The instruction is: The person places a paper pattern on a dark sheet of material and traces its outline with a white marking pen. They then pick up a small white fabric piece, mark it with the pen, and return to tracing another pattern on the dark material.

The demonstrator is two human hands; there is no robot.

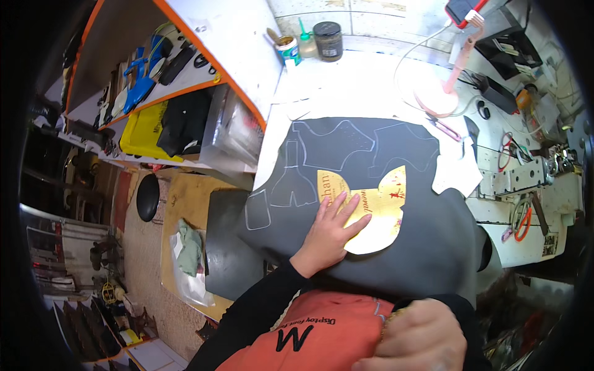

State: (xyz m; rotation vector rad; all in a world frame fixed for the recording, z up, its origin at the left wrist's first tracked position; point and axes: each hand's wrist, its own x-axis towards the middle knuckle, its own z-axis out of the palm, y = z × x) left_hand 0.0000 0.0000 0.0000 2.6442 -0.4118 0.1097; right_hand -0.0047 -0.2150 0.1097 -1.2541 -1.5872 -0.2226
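A gold-yellow card pattern piece (385,226) with a deep notch in its upper edge lies on a dark grey sheet of leather-like material (427,241). My left hand (331,236) rests flat on the pattern's left part, fingers spread. Pale outlines of several pattern shapes are drawn on the sheet, above and left of the card. The sheet hangs over the table's near edge towards my lap. Close to my body at lower right, my right hand (417,339) is raised with its fingers curled closed. Whatever it may hold is hidden.
A white pattern piece (458,170) lies at the sheet's right edge, below a pink-handled cutter (444,128). Behind stand a pink lamp (455,77), a dark jar (328,42) and a glue can with a brush (288,51). Scissors (523,217) lie right; orange-edged shelves (238,93) rise left.
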